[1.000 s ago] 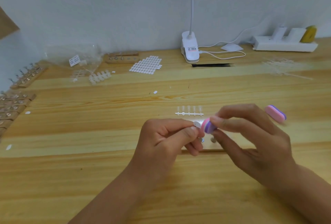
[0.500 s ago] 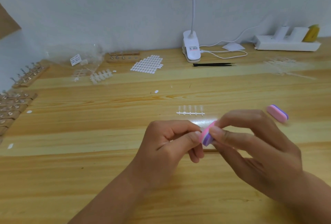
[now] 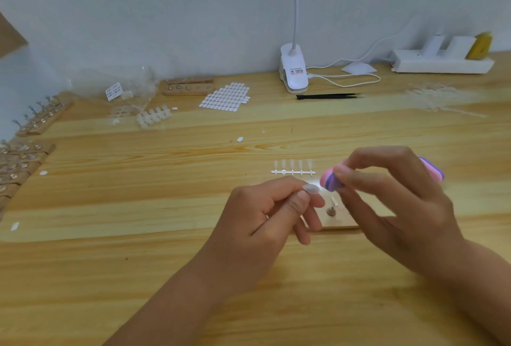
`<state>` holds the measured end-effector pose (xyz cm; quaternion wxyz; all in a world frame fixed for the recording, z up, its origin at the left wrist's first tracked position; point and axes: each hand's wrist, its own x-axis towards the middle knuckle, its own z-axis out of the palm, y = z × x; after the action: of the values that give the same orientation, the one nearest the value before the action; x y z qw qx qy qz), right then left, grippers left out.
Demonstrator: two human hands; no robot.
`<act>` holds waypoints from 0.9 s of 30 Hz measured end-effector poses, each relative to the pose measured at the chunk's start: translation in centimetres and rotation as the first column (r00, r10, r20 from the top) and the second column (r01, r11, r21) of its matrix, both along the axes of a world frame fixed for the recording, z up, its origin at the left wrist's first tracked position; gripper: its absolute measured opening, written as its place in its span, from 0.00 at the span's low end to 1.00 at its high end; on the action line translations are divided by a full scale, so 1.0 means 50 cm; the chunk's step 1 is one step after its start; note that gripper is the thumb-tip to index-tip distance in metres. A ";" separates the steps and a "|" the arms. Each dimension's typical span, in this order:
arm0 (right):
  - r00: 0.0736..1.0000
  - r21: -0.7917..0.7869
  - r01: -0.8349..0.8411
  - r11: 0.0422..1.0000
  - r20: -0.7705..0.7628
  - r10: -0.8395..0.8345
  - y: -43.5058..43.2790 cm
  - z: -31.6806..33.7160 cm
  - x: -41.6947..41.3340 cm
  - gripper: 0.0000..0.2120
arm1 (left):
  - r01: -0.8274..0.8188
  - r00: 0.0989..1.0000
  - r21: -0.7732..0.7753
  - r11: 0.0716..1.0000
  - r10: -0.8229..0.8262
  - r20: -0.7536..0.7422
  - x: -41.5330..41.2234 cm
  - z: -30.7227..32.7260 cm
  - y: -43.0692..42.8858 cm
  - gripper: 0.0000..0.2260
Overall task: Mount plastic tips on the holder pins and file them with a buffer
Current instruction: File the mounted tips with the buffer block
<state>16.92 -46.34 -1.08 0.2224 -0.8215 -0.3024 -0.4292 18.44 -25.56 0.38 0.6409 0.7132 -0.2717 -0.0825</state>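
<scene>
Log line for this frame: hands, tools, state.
left hand: pinches plastic tip | right hand: grips buffer | buffer: beside tip, contact unclear | holder: on table, below hands

Tip strip (image 3: 293,172) behind holder (image 3: 341,223) (left of buffer (image 3: 329,181)).

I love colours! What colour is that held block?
The striped pink-and-purple foam buffer block; head view.

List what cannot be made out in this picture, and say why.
Head view:
Wooden holder: mostly behind the left hand and right hand; pin count unclear.
Second buffer: partly behind the right hand.
Bag label: print too small.
Wooden racks: cut off by the left edge.
</scene>
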 end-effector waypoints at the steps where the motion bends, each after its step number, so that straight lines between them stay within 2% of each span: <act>1: 1.000 0.011 -0.004 1.000 0.008 0.004 -0.001 0.001 0.000 0.16 | 0.006 1.000 0.002 1.000 -0.006 -0.008 0.000 0.000 -0.001 0.10; 5: 0.997 -0.045 -0.024 0.999 0.067 0.027 0.013 -0.006 -0.010 0.14 | 0.061 0.998 0.030 0.998 -0.061 0.000 -0.001 -0.001 -0.004 0.11; 8: 0.998 -0.084 0.027 0.996 0.050 -0.023 0.001 0.001 -0.001 0.17 | 0.100 0.987 -0.052 0.994 -0.106 -0.124 0.004 0.006 -0.001 0.13; 12: 0.999 0.059 -0.006 0.998 0.038 0.004 0.011 0.006 -0.012 0.13 | 0.217 0.881 -0.229 0.949 -0.292 -0.373 0.010 0.018 0.004 0.13; 15: 0.997 0.004 -0.066 0.998 0.047 0.066 0.026 -0.002 -0.022 0.14 | 0.300 0.793 -0.311 0.902 -0.417 -0.444 0.010 0.018 0.006 0.12; 17: 0.998 -0.005 -0.056 0.998 0.012 0.056 0.014 0.000 -0.012 0.18 | 0.331 0.745 -0.355 0.874 -0.473 -0.470 0.014 0.019 0.012 0.12; 20: 0.999 0.067 -0.034 0.997 -0.017 0.035 0.008 0.006 -0.010 0.16 | 0.372 0.708 -0.383 0.846 -0.525 -0.472 0.021 0.019 0.019 0.12; 24: 0.993 0.030 -0.117 0.993 -0.016 0.117 0.029 0.001 -0.033 0.12 | 0.416 0.699 -0.385 0.824 -0.560 -0.444 0.017 0.012 0.018 0.10; 27: 0.992 0.062 -0.082 0.995 -0.093 0.088 0.020 0.008 -0.023 0.13 | 0.423 0.715 -0.355 0.834 -0.548 -0.434 0.021 0.012 0.021 0.11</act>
<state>15.79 -45.37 -0.68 0.2784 -0.8208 -0.3135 -0.3880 19.51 -24.52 0.99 0.7226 0.4873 -0.2749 -0.4060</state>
